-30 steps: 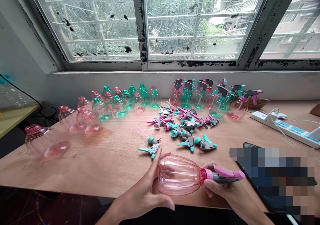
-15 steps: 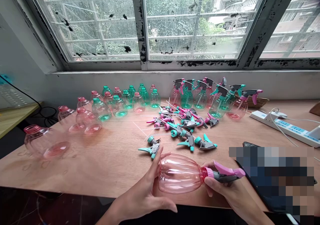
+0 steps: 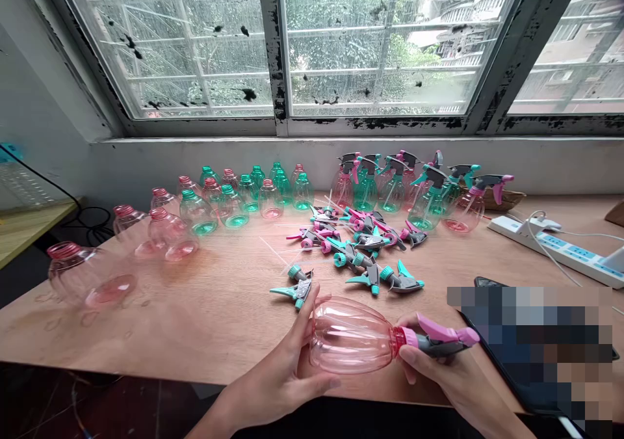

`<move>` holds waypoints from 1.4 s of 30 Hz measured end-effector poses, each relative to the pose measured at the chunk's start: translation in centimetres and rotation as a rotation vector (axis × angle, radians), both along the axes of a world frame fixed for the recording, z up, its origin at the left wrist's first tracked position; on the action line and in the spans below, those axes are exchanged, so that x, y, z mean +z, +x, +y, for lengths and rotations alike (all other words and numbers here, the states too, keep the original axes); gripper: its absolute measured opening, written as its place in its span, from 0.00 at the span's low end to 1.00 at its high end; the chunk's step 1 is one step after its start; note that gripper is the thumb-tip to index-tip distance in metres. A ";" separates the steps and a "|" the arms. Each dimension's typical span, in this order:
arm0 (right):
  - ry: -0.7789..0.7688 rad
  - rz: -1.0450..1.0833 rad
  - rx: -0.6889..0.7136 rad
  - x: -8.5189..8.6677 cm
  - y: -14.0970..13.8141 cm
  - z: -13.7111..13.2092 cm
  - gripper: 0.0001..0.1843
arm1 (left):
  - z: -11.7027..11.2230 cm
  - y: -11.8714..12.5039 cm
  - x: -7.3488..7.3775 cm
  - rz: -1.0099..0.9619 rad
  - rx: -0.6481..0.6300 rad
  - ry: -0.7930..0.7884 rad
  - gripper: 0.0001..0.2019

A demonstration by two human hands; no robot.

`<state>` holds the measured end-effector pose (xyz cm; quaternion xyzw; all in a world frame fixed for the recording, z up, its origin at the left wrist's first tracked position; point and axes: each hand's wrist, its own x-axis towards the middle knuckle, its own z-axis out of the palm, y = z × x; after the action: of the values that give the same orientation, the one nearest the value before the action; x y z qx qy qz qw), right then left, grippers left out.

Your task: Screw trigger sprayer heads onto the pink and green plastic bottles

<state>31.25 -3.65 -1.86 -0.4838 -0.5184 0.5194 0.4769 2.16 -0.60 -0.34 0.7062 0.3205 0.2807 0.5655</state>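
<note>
A clear pink spray bottle (image 3: 353, 336) lies sideways between my hands at the table's front edge, its base to the left. My left hand (image 3: 287, 361) cups the base, fingers behind it and thumb along the lower side. At the neck, my right hand (image 3: 429, 364) pinches the pink collar (image 3: 408, 337) of the grey-and-pink spray head (image 3: 446, 340) between thumb and fingers. The head sits on the bottle's neck; how tightly, I cannot tell. Just beyond my left fingertips lies a loose teal-and-grey spray head (image 3: 298, 288). Several more spray heads (image 3: 363, 240) are heaped behind the bottle.
Several open pink and green bottles (image 3: 92, 276) stand at the left and back. Bottles with spray heads fitted (image 3: 426, 198) stand at the back right. A white power strip (image 3: 556, 247) with cables lies at the right, near a dark device (image 3: 492, 335) with a pixelated area.
My left thumb has moved up and in against the bottle's lower side, and the bottle's base has tilted up slightly. My right hand keeps its hold on the collar.
</note>
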 end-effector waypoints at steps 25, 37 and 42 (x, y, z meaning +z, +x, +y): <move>-0.031 0.041 0.085 0.1 0.2 0.0 0.18 | -0.1 -0.2 0.1 0.050 -0.011 0.052 0.55; -0.042 0.063 0.082 0.2 0.1 0.1 0.17 | -0.4 0.0 0.7 0.040 0.023 -0.026 0.59; -0.023 0.073 0.061 -0.2 0.2 0.1 0.17 | -0.3 0.0 0.4 0.036 0.028 0.031 0.53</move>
<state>31.46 -3.58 -2.03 -0.4539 -0.5090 0.5569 0.4741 2.20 -0.92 0.07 0.7153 0.3361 0.2809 0.5445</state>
